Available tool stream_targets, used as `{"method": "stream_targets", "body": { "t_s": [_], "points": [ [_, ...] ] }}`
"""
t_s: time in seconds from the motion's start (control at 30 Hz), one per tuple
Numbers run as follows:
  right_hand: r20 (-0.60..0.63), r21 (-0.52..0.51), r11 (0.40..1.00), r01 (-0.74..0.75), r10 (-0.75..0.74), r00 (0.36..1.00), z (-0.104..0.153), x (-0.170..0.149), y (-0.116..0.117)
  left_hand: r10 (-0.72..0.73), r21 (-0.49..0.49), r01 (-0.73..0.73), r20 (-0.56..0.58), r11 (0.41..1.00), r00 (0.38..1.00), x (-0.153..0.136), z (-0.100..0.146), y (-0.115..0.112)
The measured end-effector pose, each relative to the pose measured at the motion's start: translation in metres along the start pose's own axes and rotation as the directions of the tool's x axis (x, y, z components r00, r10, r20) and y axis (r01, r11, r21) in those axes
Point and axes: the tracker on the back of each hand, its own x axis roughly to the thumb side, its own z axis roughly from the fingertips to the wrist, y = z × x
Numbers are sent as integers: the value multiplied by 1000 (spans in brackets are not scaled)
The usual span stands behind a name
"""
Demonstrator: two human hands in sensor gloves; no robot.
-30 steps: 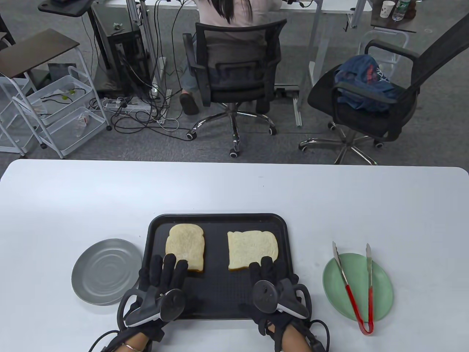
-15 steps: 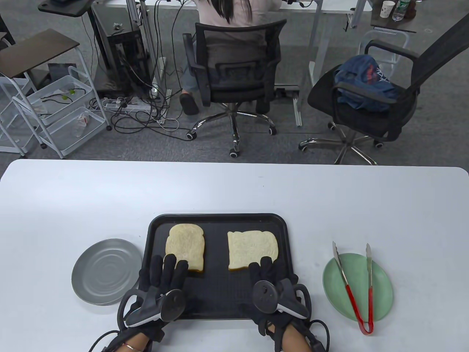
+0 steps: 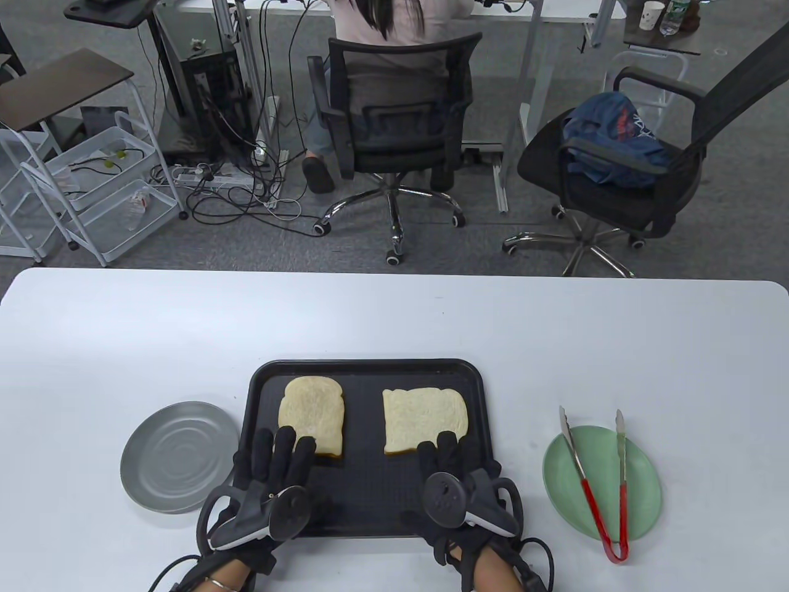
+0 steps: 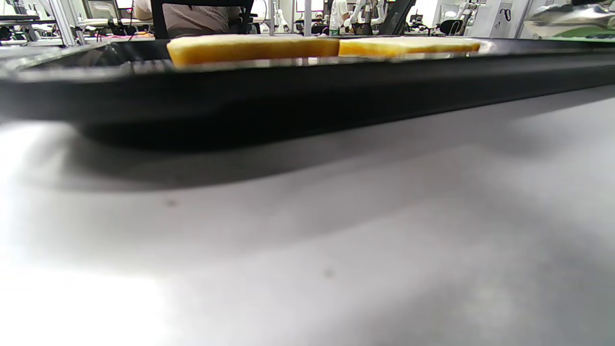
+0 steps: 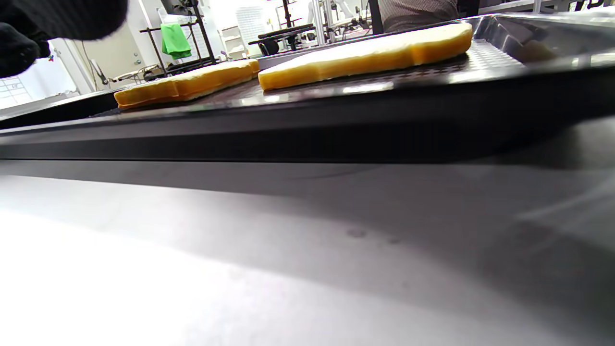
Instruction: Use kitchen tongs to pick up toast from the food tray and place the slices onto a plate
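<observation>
Toast first: 2 pale slices of white bread lay flat inside the black rectangular plastic food tray (image 3: 363, 370), the left slice (image 3: 311, 419) and the right slice (image 3: 424, 425) side by side with a gap of bare tray between them. Both gloved hands were resting on the near part of that tray, palms down. The left hand (image 3: 271, 481) had its fingers (image 3: 283, 444) straight and slightly spread, holding nothing, and the fingertips reached the near edge of the left slice, overlapping its corner from the table view. Couldn't tell if they actually pressed on the bread or just sat over it. The right hand (image 3: 453, 484) was the same deal, fingers (image 3: 447, 447) straight and relaxed, nothing gripped, tips right at the near edge of the right slice.

The metal kitchen tongs with red handles (image 3: 601, 475) lay untouched across the round pale green plate (image 3: 644, 487), to the right of the tray and well apart from the right hand. Their arms were spread, tips pointing away from the person. A round grey metal plate (image 3: 175, 456) sat just left of the tray, beside the left hand.

From the wrist views both slices showed edge-on above the tray's rim, flat on the tray floor. All of it sat on the white table (image 3: 394, 314).
</observation>
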Motion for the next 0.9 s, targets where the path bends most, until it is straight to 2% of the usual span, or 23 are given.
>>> {"method": "stream_targets", "body": {
  "t_s": [0.23,0.47,0.73,0.9],
  "points": [
    [-4,-73,997,29,-29,1000,6,-3,-11,3,-3,-3,4,1000,1000,1,0,0],
    [-53,-212,976,54,-67,996,20,-17,-32,-2,-13,3,12,1000,1000,3,-1,-2],
    [-209,-344,936,73,-152,966,45,-61,-55,0,-20,0,18,1000,1000,5,-1,-3],
    [-322,-430,899,86,-242,915,64,-98,-63,-1,-17,1,23,1000,1000,6,0,-3]
  ]
}}
